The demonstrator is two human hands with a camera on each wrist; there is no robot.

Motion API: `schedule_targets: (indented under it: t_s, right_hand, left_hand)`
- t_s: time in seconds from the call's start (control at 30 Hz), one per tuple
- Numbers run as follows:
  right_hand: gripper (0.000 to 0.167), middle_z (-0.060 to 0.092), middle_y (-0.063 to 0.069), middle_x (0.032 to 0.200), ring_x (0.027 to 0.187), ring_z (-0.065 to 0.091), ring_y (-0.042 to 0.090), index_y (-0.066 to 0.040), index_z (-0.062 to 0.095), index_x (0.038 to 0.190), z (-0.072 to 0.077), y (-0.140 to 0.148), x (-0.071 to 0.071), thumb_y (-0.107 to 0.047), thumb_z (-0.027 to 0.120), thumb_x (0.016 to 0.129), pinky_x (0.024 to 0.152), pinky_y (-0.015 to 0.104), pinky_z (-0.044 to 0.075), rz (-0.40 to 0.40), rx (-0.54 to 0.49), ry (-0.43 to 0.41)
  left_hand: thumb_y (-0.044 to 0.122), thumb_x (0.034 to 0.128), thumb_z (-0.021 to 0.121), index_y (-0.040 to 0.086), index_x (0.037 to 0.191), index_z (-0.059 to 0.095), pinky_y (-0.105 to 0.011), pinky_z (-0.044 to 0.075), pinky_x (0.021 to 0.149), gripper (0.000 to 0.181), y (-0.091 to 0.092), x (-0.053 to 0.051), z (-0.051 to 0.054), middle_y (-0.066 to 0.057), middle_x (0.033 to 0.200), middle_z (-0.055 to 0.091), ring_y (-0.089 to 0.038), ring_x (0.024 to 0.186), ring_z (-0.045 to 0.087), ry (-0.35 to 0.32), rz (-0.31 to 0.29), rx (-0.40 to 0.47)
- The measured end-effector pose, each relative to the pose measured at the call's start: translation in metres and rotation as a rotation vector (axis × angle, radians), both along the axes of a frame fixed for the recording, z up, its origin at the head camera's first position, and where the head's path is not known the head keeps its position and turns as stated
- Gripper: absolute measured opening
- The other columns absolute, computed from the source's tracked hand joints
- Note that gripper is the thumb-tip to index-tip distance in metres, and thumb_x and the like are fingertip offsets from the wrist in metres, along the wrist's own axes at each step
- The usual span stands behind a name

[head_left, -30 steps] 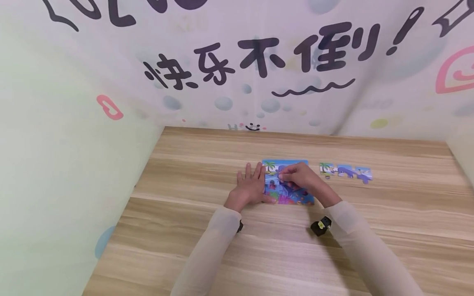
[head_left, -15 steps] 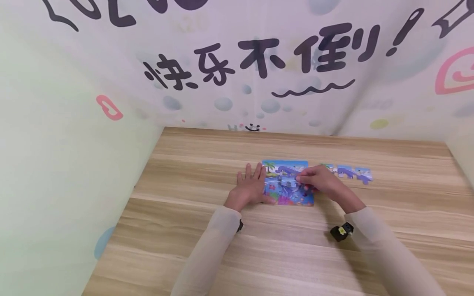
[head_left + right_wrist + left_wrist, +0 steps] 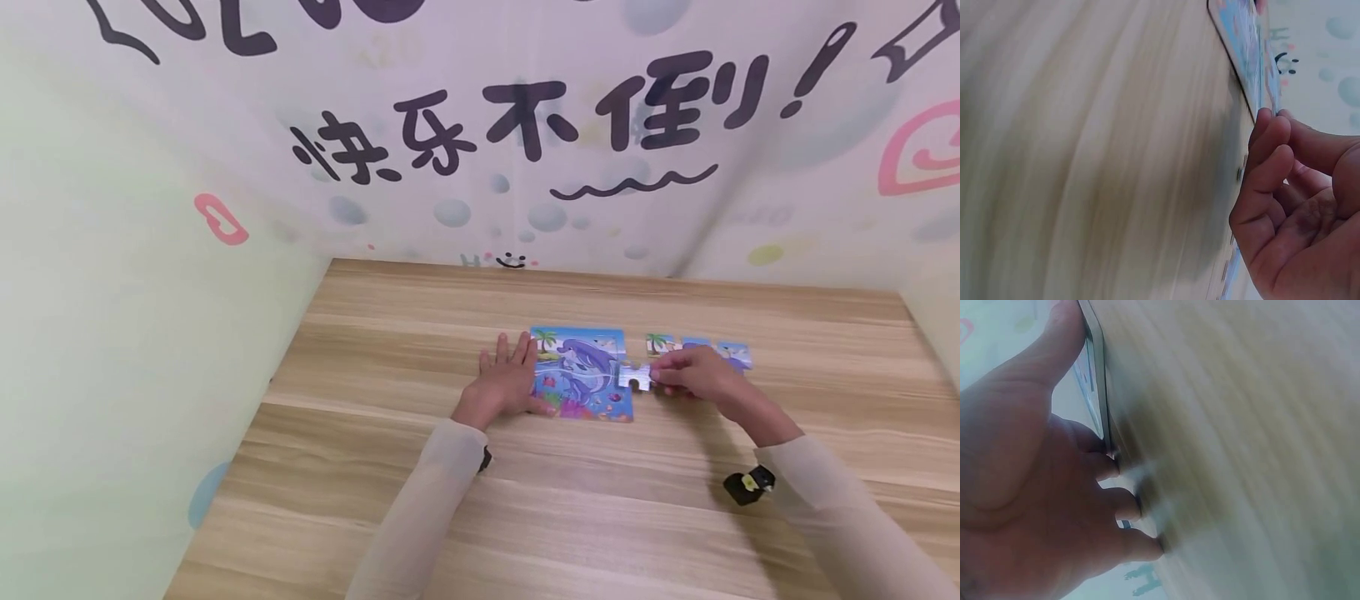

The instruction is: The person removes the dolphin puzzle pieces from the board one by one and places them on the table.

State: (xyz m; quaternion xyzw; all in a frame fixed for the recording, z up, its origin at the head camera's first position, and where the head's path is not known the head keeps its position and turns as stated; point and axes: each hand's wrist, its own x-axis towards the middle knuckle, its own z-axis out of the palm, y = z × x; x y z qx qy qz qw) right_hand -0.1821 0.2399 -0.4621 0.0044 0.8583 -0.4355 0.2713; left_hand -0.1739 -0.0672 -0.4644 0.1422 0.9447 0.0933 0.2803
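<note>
A puzzle board point(image 3: 577, 332) with a dolphin sea picture lies on the wooden table. My left hand point(image 3: 504, 385) rests flat at its left side, fingers spread. In the left wrist view, the thumb of the left hand point(image 3: 1029, 481) lies over the board's edge point(image 3: 1102, 381) while the other fingertips touch the table. My right hand point(image 3: 697, 375) pinches a puzzle piece point(image 3: 633, 377) between thumb and fingers, just at the board's right edge. From the right wrist view, the piece point(image 3: 1272, 81) appears as a thin slab in the fingertips of the right hand point(image 3: 1297, 206).
Three loose puzzle pieces lie in a row right of the board: a palm-tree piece point(image 3: 660, 343), a purple-blue piece point(image 3: 695, 342) and another piece point(image 3: 735, 353), partly behind the right hand. A printed cloth wall point(image 3: 480, 208) rises along the table's point(image 3: 420, 292) far edge.
My right hand has drawn the puzzle piece rightward from the middle of the board to its right edge, uncovering the dolphin picture. The left hand has stayed in place.
</note>
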Motion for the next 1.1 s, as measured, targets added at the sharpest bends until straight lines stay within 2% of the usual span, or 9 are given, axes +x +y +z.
schedule_targets:
  t_s: [0.2, 0.47, 0.57, 0.77, 0.93, 1.1]
  right_hand:
    - [0.028, 0.065, -0.001, 0.080, 0.072, 0.055, 0.010, 0.002, 0.068, 0.112, 0.001, 0.017, 0.004, -0.020, 0.066, 0.096, 0.062, 0.027, 0.050, -0.012, 0.024, 0.016]
    - [0.030, 0.066, -0.001, 0.073, 0.064, 0.057, 0.008, 0.003, 0.066, 0.116, 0.002, 0.029, 0.007, -0.020, 0.062, 0.098, 0.057, 0.027, 0.049, -0.021, -0.007, -0.023]
    - [0.032, 0.067, -0.002, 0.076, 0.065, 0.059, 0.006, 0.006, 0.065, 0.117, 0.000, 0.033, 0.007, -0.020, 0.063, 0.097, 0.058, 0.026, 0.051, -0.012, 0.001, -0.008]
    - [0.029, 0.066, -0.002, 0.080, 0.067, 0.058, 0.009, 0.004, 0.067, 0.107, -0.004, 0.036, 0.006, -0.022, 0.066, 0.096, 0.056, 0.025, 0.050, 0.028, 0.126, 0.051]
    - [0.027, 0.066, -0.002, 0.074, 0.066, 0.058, 0.013, 0.001, 0.070, 0.102, -0.003, 0.034, 0.004, -0.024, 0.066, 0.096, 0.056, 0.026, 0.047, 0.088, 0.243, 0.129]
    - [0.026, 0.064, -0.001, 0.070, 0.064, 0.055, 0.014, 0.000, 0.070, 0.097, 0.001, 0.034, 0.003, -0.026, 0.066, 0.096, 0.056, 0.027, 0.041, 0.133, 0.301, 0.176]
  left_hand:
    - [0.063, 0.0844, 0.064, 0.013, 0.160, -0.005, -0.060, 0.001, 0.120, 0.114, -0.001, 0.000, -0.002, -0.003, 0.167, -0.014, -0.035, 0.151, -0.016, 0.006, 0.001, -0.002]
    - [0.062, 0.0851, 0.064, 0.013, 0.160, -0.006, -0.061, 0.001, 0.120, 0.113, -0.001, 0.000, -0.003, -0.002, 0.167, -0.014, -0.034, 0.151, -0.017, 0.000, 0.004, 0.016]
    - [0.062, 0.0852, 0.064, 0.013, 0.160, -0.005, -0.061, 0.001, 0.120, 0.113, -0.001, 0.000, -0.002, -0.003, 0.167, -0.014, -0.034, 0.151, -0.016, 0.004, -0.001, 0.016]
    - [0.063, 0.0855, 0.063, 0.012, 0.160, -0.004, -0.061, 0.001, 0.120, 0.112, -0.001, 0.002, -0.002, -0.003, 0.167, -0.013, -0.035, 0.151, -0.016, 0.014, -0.010, 0.014]
    - [0.063, 0.0853, 0.063, 0.012, 0.160, -0.005, -0.061, 0.001, 0.120, 0.113, -0.002, 0.002, -0.001, -0.003, 0.167, -0.014, -0.035, 0.151, -0.016, 0.011, -0.012, 0.007]
    - [0.064, 0.0853, 0.063, 0.013, 0.160, -0.005, -0.061, 0.001, 0.120, 0.113, -0.002, 0.001, -0.001, -0.003, 0.167, -0.015, -0.035, 0.151, -0.016, 0.008, -0.014, 0.006]
